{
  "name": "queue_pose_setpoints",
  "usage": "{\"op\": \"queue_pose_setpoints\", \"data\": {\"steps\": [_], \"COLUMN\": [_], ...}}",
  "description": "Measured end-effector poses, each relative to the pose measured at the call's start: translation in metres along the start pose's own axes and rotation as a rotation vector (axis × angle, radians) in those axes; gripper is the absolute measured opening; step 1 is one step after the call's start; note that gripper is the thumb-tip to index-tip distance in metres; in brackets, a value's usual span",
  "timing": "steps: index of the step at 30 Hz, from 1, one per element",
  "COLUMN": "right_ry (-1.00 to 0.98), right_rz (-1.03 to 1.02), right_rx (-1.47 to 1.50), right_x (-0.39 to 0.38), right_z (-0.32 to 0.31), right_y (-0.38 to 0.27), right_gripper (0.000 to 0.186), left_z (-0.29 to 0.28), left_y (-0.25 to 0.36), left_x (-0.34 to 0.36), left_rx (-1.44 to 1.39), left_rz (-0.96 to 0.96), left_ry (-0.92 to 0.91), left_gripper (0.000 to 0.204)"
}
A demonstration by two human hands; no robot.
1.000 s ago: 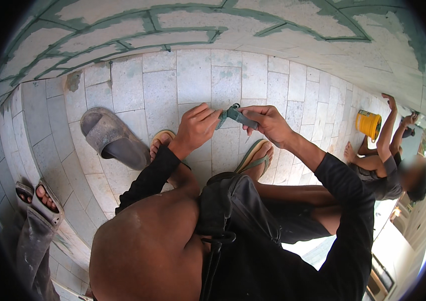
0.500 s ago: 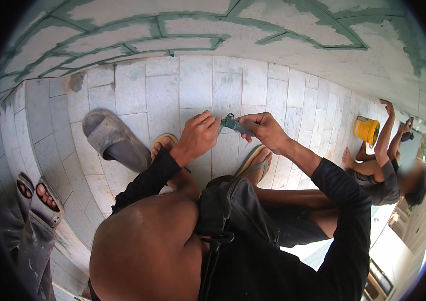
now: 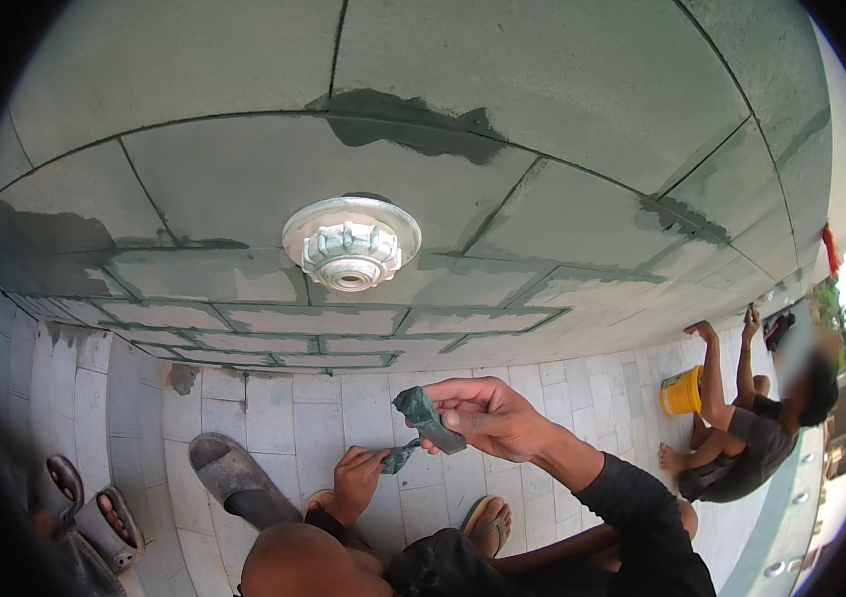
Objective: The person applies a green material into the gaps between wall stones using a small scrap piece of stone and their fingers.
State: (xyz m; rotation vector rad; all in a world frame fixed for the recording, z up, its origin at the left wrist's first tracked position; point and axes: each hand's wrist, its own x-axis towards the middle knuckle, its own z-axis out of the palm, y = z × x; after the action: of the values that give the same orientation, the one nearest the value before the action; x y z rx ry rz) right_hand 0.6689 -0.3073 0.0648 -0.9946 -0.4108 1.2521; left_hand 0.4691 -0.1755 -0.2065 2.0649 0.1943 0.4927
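Note:
My right hand is closed around a short, flat dark grey strip, thumb on top. A thick lump of dark green paste covers its far end. Lower and to the left, my left hand pinches a crumpled, green-smeared scrap, perhaps thin plastic. Scrap and strip look close, but whether they touch I cannot tell. Both hands are in front of a pale tiled wall whose joints are smeared with the same green.
A round white fixture juts from the wall. On the tiled floor lies a loose grey slipper. To the right, another person crouches beside a yellow bucket, hands at the wall. At left are someone's sandalled feet.
The view has tipped up to show more wall. My hands were together on the green-smeared pieces; now they are apart, the right one higher with the strip, the left lower with the scrap.

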Motion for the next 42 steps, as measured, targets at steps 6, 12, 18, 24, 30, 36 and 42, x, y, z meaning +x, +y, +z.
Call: {"op": "queue_pose_setpoints", "data": {"steps": [6, 12, 18, 24, 30, 36, 42], "right_ry": [0.415, 0.777, 0.887, 0.940, 1.031, 1.119, 0.968], "right_rz": [-0.942, -1.463, -1.668, -1.774, -1.793, -1.600, -1.580], "right_rx": [-0.607, -0.977, -1.120, -1.144, -1.202, -1.316, -1.585], "right_x": [0.017, 0.057, 0.084, 0.106, 0.116, 0.091, 0.052], "right_z": [0.079, 0.086, 0.091, 0.089, 0.094, 0.103, 0.118], "right_y": [-0.065, -0.077, -0.076, -0.074, -0.077, -0.079, -0.106], "right_gripper": [0.043, 0.044, 0.045, 0.047, 0.044, 0.039, 0.047], "left_z": [-0.003, 0.005, 0.010, 0.008, 0.008, 0.010, 0.011], "left_y": [-0.010, -0.014, -0.019, -0.020, -0.025, -0.026, -0.023], "left_x": [-0.009, -0.015, -0.016, -0.015, -0.018, -0.016, -0.015], "left_rx": [-0.077, -0.133, -0.170, -0.196, -0.200, -0.209, -0.201], "left_rz": [-0.026, -0.022, -0.012, 0.008, -0.033, -0.044, -0.050], "left_ry": [0.014, 0.012, 0.016, 0.029, -0.002, 0.003, 0.013], "left_gripper": [0.032, 0.033, 0.034, 0.035, 0.039, 0.038, 0.038]}}
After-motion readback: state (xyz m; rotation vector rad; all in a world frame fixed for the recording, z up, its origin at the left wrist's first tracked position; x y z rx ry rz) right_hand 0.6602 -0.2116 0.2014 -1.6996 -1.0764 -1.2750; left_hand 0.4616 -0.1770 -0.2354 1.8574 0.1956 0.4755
